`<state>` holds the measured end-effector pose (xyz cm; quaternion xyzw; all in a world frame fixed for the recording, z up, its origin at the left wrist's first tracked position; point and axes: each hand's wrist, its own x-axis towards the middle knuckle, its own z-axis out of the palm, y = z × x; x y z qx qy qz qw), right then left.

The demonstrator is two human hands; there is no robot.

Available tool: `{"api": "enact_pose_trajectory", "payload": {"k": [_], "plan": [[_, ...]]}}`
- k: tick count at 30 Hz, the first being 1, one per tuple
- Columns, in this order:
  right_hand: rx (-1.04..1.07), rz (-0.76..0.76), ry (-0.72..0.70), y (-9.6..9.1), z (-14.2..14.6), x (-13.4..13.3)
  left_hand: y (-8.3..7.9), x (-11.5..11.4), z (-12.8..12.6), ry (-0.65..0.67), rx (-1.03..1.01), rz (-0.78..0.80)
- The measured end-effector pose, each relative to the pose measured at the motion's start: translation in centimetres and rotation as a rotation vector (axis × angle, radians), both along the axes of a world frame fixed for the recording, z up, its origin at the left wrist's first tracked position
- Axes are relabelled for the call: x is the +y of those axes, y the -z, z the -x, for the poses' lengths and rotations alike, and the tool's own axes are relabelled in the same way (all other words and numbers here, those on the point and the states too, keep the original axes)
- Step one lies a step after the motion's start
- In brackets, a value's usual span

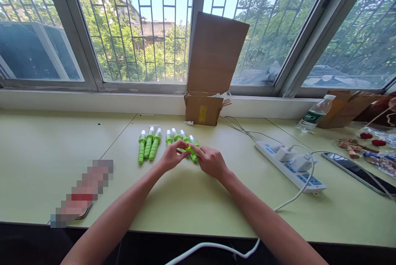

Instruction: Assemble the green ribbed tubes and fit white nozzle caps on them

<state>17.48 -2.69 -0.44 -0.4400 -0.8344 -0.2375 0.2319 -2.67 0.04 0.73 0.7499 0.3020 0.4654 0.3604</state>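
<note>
Near the middle of the table, my left hand (172,157) and my right hand (211,162) meet at a small green piece with a yellow end (189,148). My right fingers are closed round its green part, while my left thumb and fingertips pinch at the yellow end. Much of the piece is hidden by my fingers. Left of my hands lie several ribbed green sticks (148,146) with clear, white-tipped ends. More of these green sticks (175,134) lie just behind my hands, partly covered by them.
An open cardboard box (193,110) stands at the window. On the right are a white power strip (291,168) with plugs and cables, a phone (355,172), and a water bottle (315,114). A blurred-out flat object (83,192) lies at the left front.
</note>
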Motion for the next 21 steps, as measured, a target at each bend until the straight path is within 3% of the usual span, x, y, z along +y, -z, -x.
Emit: {"api": "enact_pose_trajectory", "payload": {"k": [14, 21], "plan": [[0.064, 0.06, -0.023, -0.55, 0.22, -0.43, 0.08, 0.11, 0.05, -0.014, 0.05, -0.029], [0.091, 0.116, 0.002, -0.57, 0.19, -0.43, -0.16, -0.16, -0.34, -0.061, 0.001, -0.128]]}}
